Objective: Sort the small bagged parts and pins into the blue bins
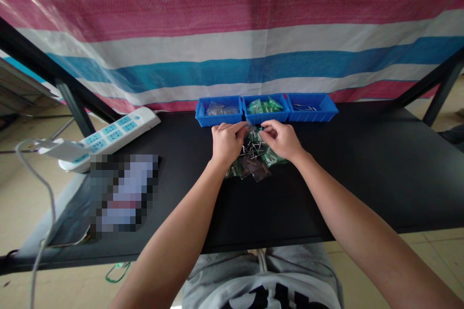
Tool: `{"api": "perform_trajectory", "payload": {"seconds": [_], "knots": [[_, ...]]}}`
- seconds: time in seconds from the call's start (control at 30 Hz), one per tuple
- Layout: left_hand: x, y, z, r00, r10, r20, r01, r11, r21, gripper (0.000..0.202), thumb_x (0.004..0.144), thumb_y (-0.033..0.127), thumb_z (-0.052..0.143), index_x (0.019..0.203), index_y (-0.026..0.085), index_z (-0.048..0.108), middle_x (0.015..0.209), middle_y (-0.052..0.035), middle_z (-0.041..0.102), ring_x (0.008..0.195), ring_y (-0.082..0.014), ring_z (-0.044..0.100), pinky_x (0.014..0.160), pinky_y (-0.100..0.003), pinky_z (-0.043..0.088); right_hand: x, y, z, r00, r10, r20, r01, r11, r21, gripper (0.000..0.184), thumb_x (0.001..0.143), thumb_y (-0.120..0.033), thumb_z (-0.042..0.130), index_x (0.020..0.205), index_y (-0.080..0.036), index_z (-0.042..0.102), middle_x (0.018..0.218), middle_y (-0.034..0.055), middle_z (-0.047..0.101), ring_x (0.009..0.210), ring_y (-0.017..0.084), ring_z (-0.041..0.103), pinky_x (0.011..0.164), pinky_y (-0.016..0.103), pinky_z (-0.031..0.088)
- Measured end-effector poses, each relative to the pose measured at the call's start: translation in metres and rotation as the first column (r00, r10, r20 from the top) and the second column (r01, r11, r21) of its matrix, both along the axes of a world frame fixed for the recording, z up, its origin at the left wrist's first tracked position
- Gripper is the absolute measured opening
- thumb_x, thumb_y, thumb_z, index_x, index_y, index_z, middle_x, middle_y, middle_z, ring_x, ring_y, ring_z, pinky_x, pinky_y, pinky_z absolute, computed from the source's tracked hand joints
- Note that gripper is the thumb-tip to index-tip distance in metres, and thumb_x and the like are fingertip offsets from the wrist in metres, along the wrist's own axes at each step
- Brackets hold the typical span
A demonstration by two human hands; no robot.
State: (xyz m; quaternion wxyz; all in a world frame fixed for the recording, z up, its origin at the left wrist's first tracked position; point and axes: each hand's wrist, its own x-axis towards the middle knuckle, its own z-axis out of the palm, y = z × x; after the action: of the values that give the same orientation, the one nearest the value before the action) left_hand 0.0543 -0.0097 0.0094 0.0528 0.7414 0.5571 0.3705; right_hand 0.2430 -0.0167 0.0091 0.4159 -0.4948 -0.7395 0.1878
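My left hand [227,142] is closed over the left side of a small pile, its thumb and fingers pinched at a bit of clear plastic [249,128] that looks like a small bag. Across from it, my right hand [281,139] has its fingers curled together; whatever they hold is too small to make out. Between and below the hands lie loose shiny metal pins [253,148], perhaps screws or rivets. Around them are small green bags [271,157] and clear bags with brownish pieces [258,170]. My hands partly cover the pile.
Behind the pile stand three blue bins: one with clear bags [201,115], one with green bags [266,117], one with a few metal pins [314,115]. A white power strip [143,120] and a blurred-out flat object [126,193] are left on the black table [362,169]. A striped sheet [224,70] hangs behind.
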Motion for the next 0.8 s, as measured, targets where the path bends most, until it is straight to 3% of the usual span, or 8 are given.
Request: {"api": "perform_trajectory", "payload": {"seconds": [0.13, 0.27, 0.4, 0.57, 0.63, 0.8], "knots": [[0.006, -0.005, 0.002, 0.954, -0.182, 0.237, 0.180, 0.983, 0.032, 0.033, 0.087, 0.031, 0.061, 0.118, 0.021, 0.067, 0.082, -0.0030, 0.074, 0.076, -0.0167, 0.065, 0.077, -0.031, 0.051, 0.000, 0.002, -0.001, 0.986, 0.018, -0.166, -0.038, 0.993, -0.116, 0.046, 0.084, -0.051, 0.062, 0.112, -0.015, 0.062, 0.069, 0.0028, 0.069, 0.059, 0.015, 0.062, 0.058, 0.026, 0.045], [0.013, -0.007, -0.003, 0.842, -0.322, 0.432, 0.345, 0.938, 0.027, 0.051, 0.084, 0.025, 0.061, 0.133, 0.018, 0.049, 0.076, 0.0006, 0.070, 0.068, -0.0122, 0.064, 0.072, -0.026, 0.052, 0.001, 0.002, 0.003, 0.943, 0.089, -0.321, -0.165, 0.962, -0.218, 0.047, 0.080, -0.060, 0.063, 0.092, -0.015, 0.068, 0.053, -0.0011, 0.060, 0.045, 0.012, 0.054, 0.046, 0.024, 0.040], [0.014, -0.005, -0.007, 0.752, -0.360, 0.553, 0.414, 0.910, 0.029, 0.054, 0.082, 0.022, 0.060, 0.134, 0.017, 0.044, 0.081, -0.0016, 0.071, 0.075, -0.0134, 0.066, 0.073, -0.027, 0.053, 0.002, 0.001, 0.009, 0.924, 0.031, -0.382, -0.133, 0.961, -0.244, 0.046, 0.074, -0.061, 0.068, 0.081, -0.016, 0.069, 0.040, -0.0048, 0.050, 0.033, 0.009, 0.043, 0.037, 0.023, 0.032], [0.012, -0.005, -0.002, 0.854, -0.287, 0.434, 0.315, 0.949, 0.007, 0.012, 0.083, 0.021, 0.060, 0.091, 0.019, 0.069, 0.091, -0.0045, 0.071, 0.083, -0.0155, 0.066, 0.078, -0.030, 0.054, 0.002, 0.001, 0.011, 0.855, 0.022, -0.518, -0.178, 0.951, -0.254, 0.037, 0.070, -0.052, 0.073, 0.083, -0.017, 0.068, 0.065, 0.0040, 0.069, 0.050, 0.016, 0.062, 0.039, 0.023, 0.035], [0.012, -0.006, 0.001, 0.883, -0.265, 0.387, 0.263, 0.963, 0.059, 0.009, 0.082, 0.020, 0.062, 0.080, 0.020, 0.071, 0.095, -0.0046, 0.069, 0.088, -0.0162, 0.065, 0.081, -0.031, 0.054, 0.002, 0.001, 0.011, 0.835, 0.054, -0.547, -0.223, 0.943, -0.246, 0.034, 0.069, -0.045, 0.073, 0.089, -0.017, 0.068, 0.077, 0.0061, 0.072, 0.060, 0.018, 0.066, 0.041, 0.022, 0.037], [0.011, -0.005, 0.000, 0.912, -0.228, 0.341, 0.193, 0.972, 0.134, 0.009, 0.080, 0.018, 0.067, 0.073, 0.022, 0.073, 0.110, -0.0052, 0.063, 0.094, -0.0165, 0.062, 0.087, -0.036, 0.055, 0.003, 0.000, 0.011, 0.780, 0.152, -0.607, -0.333, 0.922, -0.198, 0.034, 0.066, -0.033, 0.065, 0.096, -0.018, 0.065, 0.098, 0.0086, 0.073, 0.070, 0.018, 0.064, 0.045, 0.023, 0.041]]}}
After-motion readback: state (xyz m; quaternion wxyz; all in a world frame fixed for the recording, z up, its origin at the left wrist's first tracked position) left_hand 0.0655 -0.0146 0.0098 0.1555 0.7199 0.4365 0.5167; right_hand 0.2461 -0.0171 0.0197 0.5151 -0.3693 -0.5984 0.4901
